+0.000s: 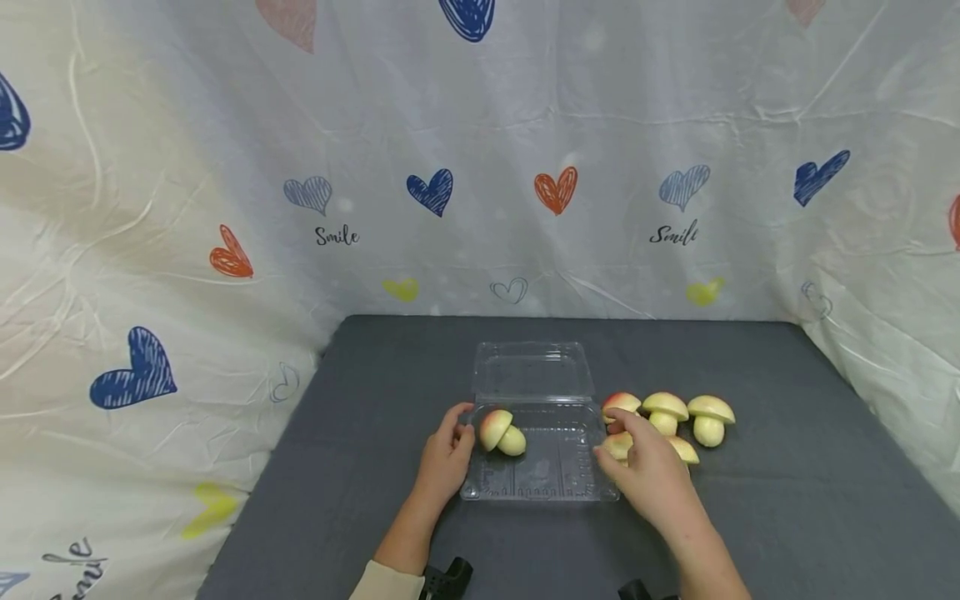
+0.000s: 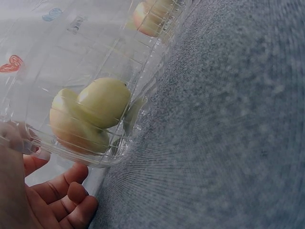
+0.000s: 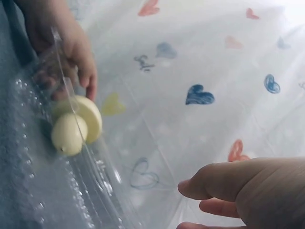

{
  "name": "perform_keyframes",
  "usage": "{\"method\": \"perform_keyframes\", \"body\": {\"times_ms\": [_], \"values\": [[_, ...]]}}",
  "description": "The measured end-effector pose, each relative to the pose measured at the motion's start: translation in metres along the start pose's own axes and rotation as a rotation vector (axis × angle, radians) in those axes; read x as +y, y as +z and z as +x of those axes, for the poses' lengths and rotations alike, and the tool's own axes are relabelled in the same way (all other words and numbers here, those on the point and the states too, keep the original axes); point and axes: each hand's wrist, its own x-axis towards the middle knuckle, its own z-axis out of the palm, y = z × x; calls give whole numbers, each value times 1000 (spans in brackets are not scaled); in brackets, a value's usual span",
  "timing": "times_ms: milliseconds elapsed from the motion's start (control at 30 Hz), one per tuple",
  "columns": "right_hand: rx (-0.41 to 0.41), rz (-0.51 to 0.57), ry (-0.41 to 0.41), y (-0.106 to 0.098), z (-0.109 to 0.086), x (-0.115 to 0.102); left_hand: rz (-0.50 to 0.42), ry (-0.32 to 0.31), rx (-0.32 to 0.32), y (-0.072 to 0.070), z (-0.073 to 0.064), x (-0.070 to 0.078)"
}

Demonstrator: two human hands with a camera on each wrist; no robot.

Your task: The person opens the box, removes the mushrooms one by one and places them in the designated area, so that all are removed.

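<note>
A hinged clear plastic box [image 1: 558, 492] lies with its lid [image 1: 534, 371] folded back. Inside, at its left, is one toy mushroom [image 1: 495, 429] with a red-and-yellow cap; it also shows through the plastic in the left wrist view. My left hand [image 1: 444, 458] touches the box's left side, fingers loosely bent along the rim. To the right of the box sit several more toy mushrooms [image 1: 666, 406]. My right hand [image 1: 652, 467] is over the nearest of these, thumb and fingers apart. In the right wrist view, nothing shows between its fingers [image 3: 207, 181].
A dark grey cloth [image 1: 375, 417] covers the table. Behind and to the left hangs a white curtain [image 1: 495, 242] printed with hearts. Dark wrist devices [image 1: 447, 578] show at the lower edge.
</note>
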Motion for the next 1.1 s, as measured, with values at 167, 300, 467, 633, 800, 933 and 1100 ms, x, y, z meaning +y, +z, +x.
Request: {"method": "perform_keyframes", "body": {"times_ms": [167,300,467,633,800,933,1100], "values": [[-48,27,-12,14,3,-6,3,2,-2,0,0,0],[-68,46,-11,22,5,-10,4,3,-1,0,0,1],[-73,47,-20,29,8,-14,5,5,4,0,1,-1],[-105,57,-7,34,10,-19,5,2,2,1,1,-1],[-97,50,-33,38,11,-22,5,0,-1,1,0,-1],[-88,39,-61,44,14,-25,4,2,2,1,0,-1],[-106,42,-71,50,16,-27,9,6,10,1,1,0]]}}
